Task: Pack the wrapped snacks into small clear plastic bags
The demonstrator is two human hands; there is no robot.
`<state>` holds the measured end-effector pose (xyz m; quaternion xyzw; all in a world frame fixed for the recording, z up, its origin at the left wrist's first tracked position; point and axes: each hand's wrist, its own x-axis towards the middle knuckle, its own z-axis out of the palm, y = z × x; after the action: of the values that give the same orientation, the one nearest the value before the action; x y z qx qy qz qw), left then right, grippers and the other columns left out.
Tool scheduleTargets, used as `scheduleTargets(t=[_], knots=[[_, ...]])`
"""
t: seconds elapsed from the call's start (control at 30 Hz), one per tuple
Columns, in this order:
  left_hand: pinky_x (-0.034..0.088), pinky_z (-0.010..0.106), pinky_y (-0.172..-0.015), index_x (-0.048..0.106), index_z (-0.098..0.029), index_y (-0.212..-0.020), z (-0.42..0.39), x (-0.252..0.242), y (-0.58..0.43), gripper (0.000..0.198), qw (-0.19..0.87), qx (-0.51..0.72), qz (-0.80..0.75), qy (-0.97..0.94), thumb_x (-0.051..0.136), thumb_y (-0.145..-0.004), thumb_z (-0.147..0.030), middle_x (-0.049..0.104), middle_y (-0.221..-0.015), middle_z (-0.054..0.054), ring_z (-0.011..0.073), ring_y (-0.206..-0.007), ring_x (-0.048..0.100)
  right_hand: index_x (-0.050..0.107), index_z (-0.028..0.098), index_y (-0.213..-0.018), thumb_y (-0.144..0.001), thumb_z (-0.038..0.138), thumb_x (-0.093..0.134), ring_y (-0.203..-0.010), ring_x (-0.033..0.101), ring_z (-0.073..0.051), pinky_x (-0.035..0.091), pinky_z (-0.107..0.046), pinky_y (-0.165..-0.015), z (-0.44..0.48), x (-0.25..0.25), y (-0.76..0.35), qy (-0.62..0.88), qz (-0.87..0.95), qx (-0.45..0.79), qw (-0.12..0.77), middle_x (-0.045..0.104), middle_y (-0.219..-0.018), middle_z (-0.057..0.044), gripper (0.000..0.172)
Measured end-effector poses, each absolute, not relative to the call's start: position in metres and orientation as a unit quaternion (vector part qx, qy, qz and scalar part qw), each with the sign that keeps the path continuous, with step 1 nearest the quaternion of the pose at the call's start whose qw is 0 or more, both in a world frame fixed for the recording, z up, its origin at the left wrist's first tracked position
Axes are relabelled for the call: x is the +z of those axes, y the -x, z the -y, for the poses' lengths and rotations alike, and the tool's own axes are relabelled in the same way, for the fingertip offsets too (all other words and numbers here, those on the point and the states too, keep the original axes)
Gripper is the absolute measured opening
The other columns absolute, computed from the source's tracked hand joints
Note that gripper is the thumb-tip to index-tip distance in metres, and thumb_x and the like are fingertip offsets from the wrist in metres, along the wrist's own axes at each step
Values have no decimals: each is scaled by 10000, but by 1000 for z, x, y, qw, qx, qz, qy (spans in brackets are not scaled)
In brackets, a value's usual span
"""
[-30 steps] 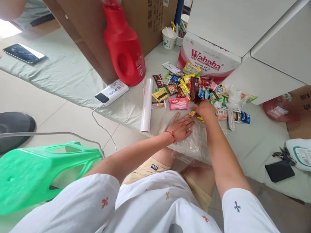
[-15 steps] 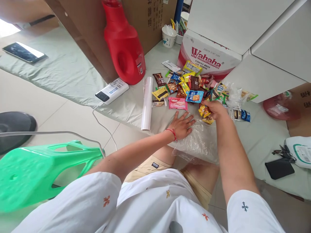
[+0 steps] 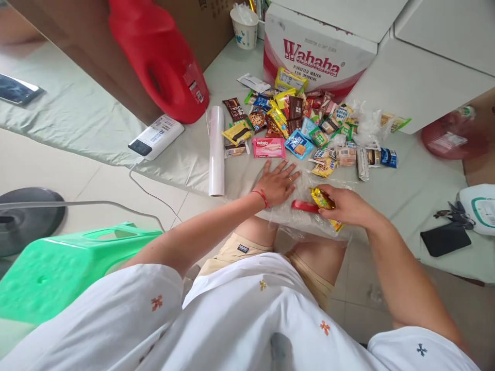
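Observation:
My left hand (image 3: 277, 184) lies flat with fingers spread on a sheet of clear plastic wrap (image 3: 284, 214) at the table's near edge. My right hand (image 3: 344, 206) is closed on a yellow snack packet (image 3: 320, 197), low over the right part of the wrap. A red packet (image 3: 304, 206) is beside it; whether the fingers also touch it I cannot tell. Beyond my hands spreads a pile of wrapped snacks, with a pink nabati packet (image 3: 269, 148), a blue packet (image 3: 298, 145) and a yellow cookie packet (image 3: 325, 167) at its near side.
A plastic wrap roll (image 3: 216, 152) and a white power bank (image 3: 157, 136) with a cable lie left of the pile. Behind stand a red jug (image 3: 166, 67), a paper cup (image 3: 244, 28) and a Wahaha carton (image 3: 313, 56). Right are a black pouch (image 3: 445, 239) and keys. A green stool (image 3: 65, 263) stands lower left.
My right hand has drawn back from the pile to the wrap with the yellow packet. The red packet now shows over the wrap. My left hand stays flat; the view has shifted slightly.

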<state>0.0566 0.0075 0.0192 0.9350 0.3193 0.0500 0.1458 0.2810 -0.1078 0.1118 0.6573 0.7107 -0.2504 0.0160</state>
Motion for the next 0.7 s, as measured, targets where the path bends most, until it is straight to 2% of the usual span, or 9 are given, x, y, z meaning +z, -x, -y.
scheduleTargets(t=[0.1,0.2,0.27,0.4,0.53,0.7], knots=[[109,706,-1271,412,-338,-1610,-8,20,-57,575,142,46,-326,-933,184,-1092,-440,331,-1716,-4,282,-1611,253,573,225,-1463,-901,297,618,-1037,712,-279,513,-321,-781,112,103,-269,-640,-738,-187,101,653,-1410,-124,569],[110,691,-1275,406,-343,-1612,-9,18,-57,570,135,42,-327,-934,207,-1091,-461,333,-1716,-1,283,-1608,259,578,227,-1461,-956,270,548,-1151,674,-276,502,-312,-782,120,95,-273,-646,-743,-151,90,521,-1559,-121,508],[102,686,-1278,400,-341,-1616,-9,17,-57,571,130,41,-326,-936,245,-1084,-482,325,-1720,4,288,-1609,254,599,235,-1441,-985,311,535,-1149,662,-269,498,-309,-767,128,91,-279,-665,-731,-138,70,572,-1486,-112,466],[97,677,-1279,395,-342,-1620,-9,17,-56,573,125,37,-327,-936,284,-1076,-482,327,-1720,19,299,-1606,258,648,243,-1385,-1019,362,505,-1029,665,-246,487,-305,-746,141,87,-285,-698,-705,-120,30,660,-1276,-104,411],[110,680,-1275,394,-329,-1623,-8,18,-56,577,119,36,-329,-936,274,-1076,-468,332,-1718,32,308,-1602,266,659,255,-1367,-1033,373,508,-1056,651,-240,482,-299,-781,141,86,-274,-681,-723,-115,-15,662,-1265,-100,385],[114,661,-1281,395,-322,-1623,-7,18,-57,578,112,33,-333,-936,249,-1081,-459,325,-1720,25,290,-1605,264,639,248,-1399,-1069,351,449,-1049,651,-248,464,-310,-755,140,80,-245,-673,-735,-78,7,656,-1288,-122,394]])
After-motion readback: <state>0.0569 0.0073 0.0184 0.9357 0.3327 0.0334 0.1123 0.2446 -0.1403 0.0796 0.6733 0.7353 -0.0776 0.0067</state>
